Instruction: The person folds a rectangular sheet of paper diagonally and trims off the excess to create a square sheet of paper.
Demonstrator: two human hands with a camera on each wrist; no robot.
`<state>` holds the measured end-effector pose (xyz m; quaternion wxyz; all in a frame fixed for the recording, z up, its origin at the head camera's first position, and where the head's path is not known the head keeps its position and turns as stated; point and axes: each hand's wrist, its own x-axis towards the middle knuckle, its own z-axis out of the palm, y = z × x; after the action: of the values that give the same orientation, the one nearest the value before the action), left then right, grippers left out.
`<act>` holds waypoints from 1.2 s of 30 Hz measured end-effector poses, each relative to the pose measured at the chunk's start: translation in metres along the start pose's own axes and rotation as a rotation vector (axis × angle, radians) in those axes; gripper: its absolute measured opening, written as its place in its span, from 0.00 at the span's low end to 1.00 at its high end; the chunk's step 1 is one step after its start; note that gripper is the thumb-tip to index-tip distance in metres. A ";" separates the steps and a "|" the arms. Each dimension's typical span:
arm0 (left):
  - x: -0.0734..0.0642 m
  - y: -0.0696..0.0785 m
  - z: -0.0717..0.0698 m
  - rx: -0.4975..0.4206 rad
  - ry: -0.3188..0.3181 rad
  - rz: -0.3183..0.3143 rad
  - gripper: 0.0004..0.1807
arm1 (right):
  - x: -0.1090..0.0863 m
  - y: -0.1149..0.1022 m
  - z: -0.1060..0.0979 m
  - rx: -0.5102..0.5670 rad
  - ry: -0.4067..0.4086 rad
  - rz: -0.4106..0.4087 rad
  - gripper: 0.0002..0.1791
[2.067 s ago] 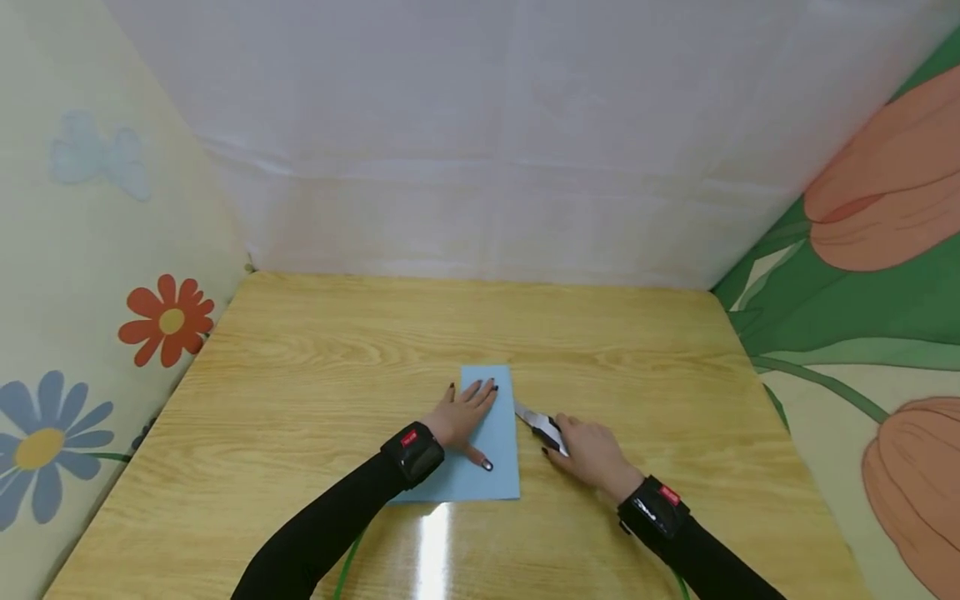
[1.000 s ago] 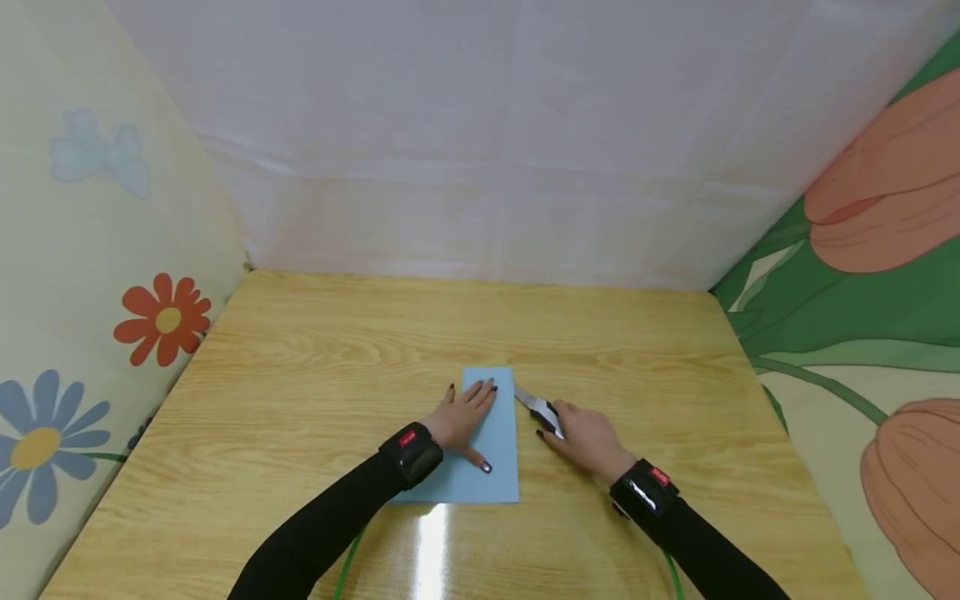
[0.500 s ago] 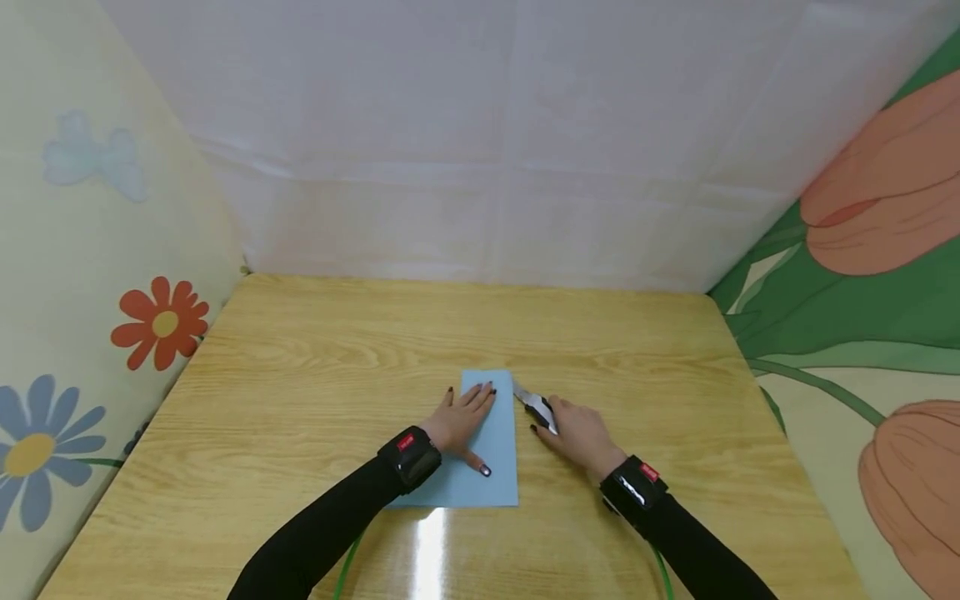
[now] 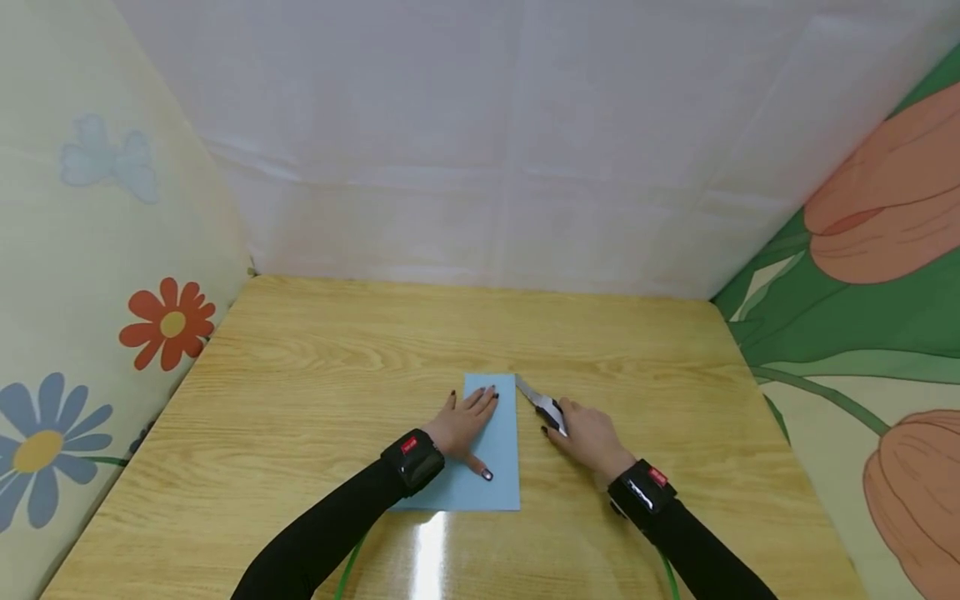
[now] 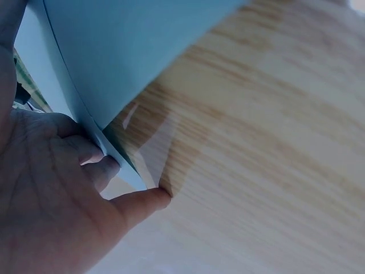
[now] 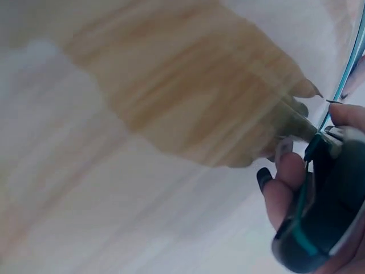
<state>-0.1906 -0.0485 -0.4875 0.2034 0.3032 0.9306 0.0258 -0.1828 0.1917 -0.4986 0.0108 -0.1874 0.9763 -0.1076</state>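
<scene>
A light blue sheet of paper lies on the table, and the left wrist view shows the paper doubled over in layers. My left hand rests flat on it with fingers spread, thumb toward the near side. In my right hand I grip a utility knife with a black-and-white handle. Its silver blade points away to the left, its tip at the far right corner of the paper. Up close, the right wrist view shows the dark handle of the knife enclosed by my fingers.
The wood-grain table stretches out on every side of the paper. Behind it hangs a white cloth, with flower-printed cloths at left and right. A green cable runs under the left sleeve.
The right hand has slid the knife away along the paper's right edge, from below the far corner up to it. My left hand stays pressed in the same spot on the paper.
</scene>
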 end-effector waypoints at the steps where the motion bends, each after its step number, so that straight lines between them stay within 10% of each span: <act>1: 0.000 0.000 0.000 -0.012 -0.003 0.001 0.67 | -0.001 0.001 -0.001 0.008 0.006 0.009 0.19; 9: 0.002 -0.010 0.005 -0.063 0.025 0.028 0.67 | -0.011 0.022 -0.009 0.173 0.101 0.140 0.23; 19: -0.004 -0.001 -0.004 -0.042 0.021 0.008 0.65 | -0.038 0.076 -0.022 0.038 0.089 0.422 0.26; 28: -0.002 -0.003 -0.003 -0.067 0.018 0.000 0.65 | -0.049 0.091 -0.025 -0.075 0.176 0.446 0.26; 36: 0.001 -0.002 0.003 -0.067 0.009 0.004 0.65 | -0.054 0.098 -0.021 -0.072 0.098 0.488 0.25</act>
<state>-0.1912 -0.0496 -0.4906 0.2092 0.2978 0.9296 0.0589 -0.1694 0.3054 -0.5003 -0.0174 0.0591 0.9952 -0.0758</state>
